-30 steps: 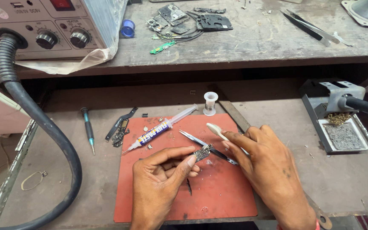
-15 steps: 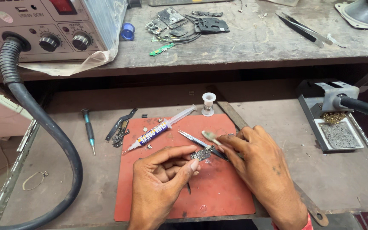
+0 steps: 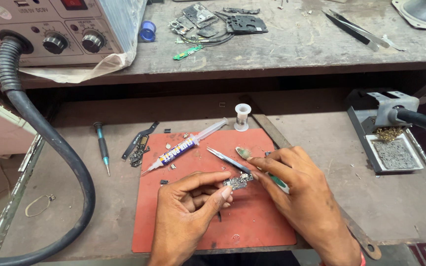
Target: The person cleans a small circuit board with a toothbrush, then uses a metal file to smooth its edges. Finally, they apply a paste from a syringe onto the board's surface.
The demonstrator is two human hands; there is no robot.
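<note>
- Workbench first: worn grey wood, with an upper shelf carrying a hot-air station (image 3: 50, 29) whose thick black hose (image 3: 50, 148) loops down the left side, and a red work mat (image 3: 198, 216) laid in the middle of the lower surface.
- From the head view, a second ago the right hand (image 3: 304, 197) sat higher with a pale-tipped tool raised; it has since dropped lower and closer, so the tweezers (image 3: 229, 160) now meet the small circuit board (image 3: 237, 183).
- That reads to me as fine work on the board being under way, not finished.
- Left hand (image 3: 191, 207): thumb and forefinger closed narrowly on the board, pinning it just above the mat.
- Right hand: fingers curled tight round the tweezers and a green-handled tool.
- Nearby lie a flux syringe (image 3: 183, 147), a screwdriver (image 3: 103, 148) and a solder spool (image 3: 242, 116).
</note>
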